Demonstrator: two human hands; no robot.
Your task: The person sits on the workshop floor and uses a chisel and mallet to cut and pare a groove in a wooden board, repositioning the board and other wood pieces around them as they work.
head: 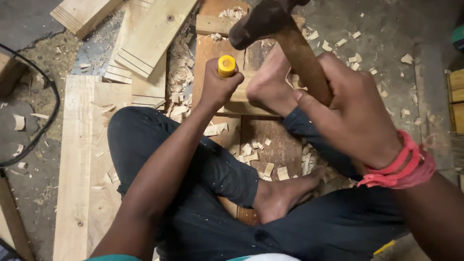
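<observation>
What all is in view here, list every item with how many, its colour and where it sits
chisel: one, yellow handle end showing, upright in the left fist at centre top
hammer: one, dark head on a brown wooden handle, raised at top centre
workpiece board: one, reddish brown, under the feet at centre
pale planks: several, light wood, some with dark lines, upper left and left floor
wood chips: many, pale, scattered over board and floor
cable: one, black, looping at far left
wrist threads: several, pink-red, around the right wrist
feet: two, bare, on the board
left hand: one, gripping the chisel
right hand: one, gripping the hammer handle
</observation>
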